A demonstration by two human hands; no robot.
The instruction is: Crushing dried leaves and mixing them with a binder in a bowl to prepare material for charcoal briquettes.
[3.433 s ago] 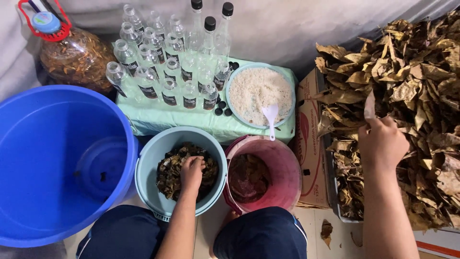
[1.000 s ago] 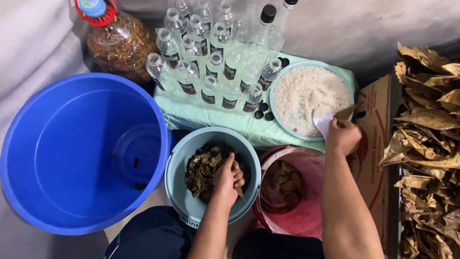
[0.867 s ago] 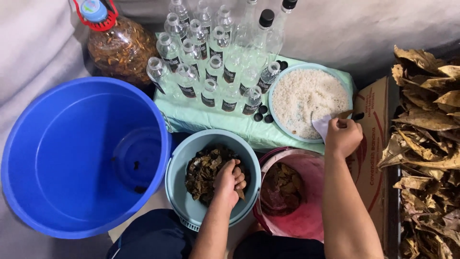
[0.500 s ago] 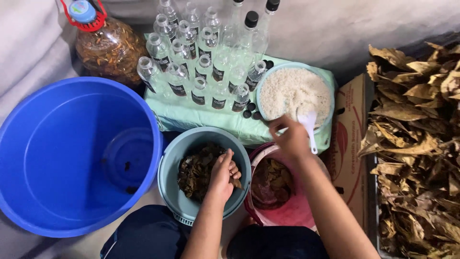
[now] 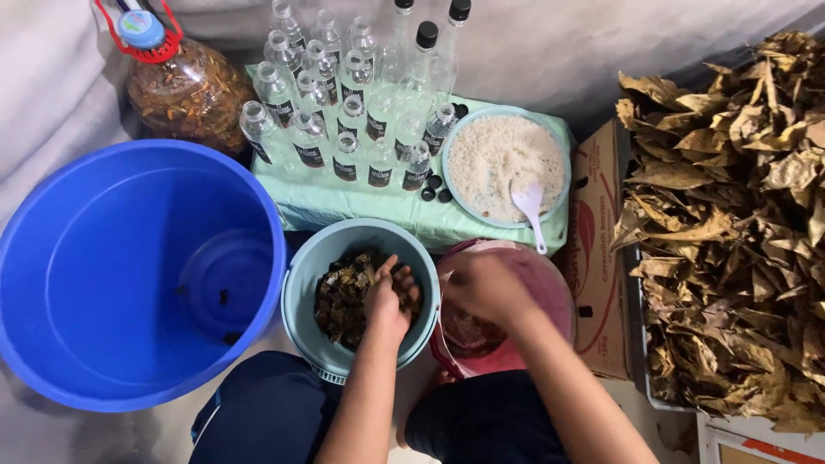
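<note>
My left hand (image 5: 391, 296) rests inside the light-blue bucket (image 5: 314, 258), fingers pressed into the dark wet leaf pieces (image 5: 344, 292) in it. My right hand (image 5: 485, 288) hovers, blurred, over the pink bucket (image 5: 550, 275), which holds a few dark leaves; what its fingers hold is unclear. Behind the pink bucket sits a round bowl of white rice (image 5: 503, 159) with a white plastic spoon (image 5: 530, 206) lying in it.
A big blue tub (image 5: 129, 275) with its lid inside stands at left. Several clear bottles (image 5: 352, 112) crowd a green-covered stand (image 5: 361, 206). A large jug of brown leaves (image 5: 189, 86) is at back left. Dry brown leaves (image 5: 730, 232) pile in a cardboard box (image 5: 597, 223) at right.
My right hand left the spoon in the rice bowl and moved down over the pink bucket. My left hand stayed in the light-blue bucket.
</note>
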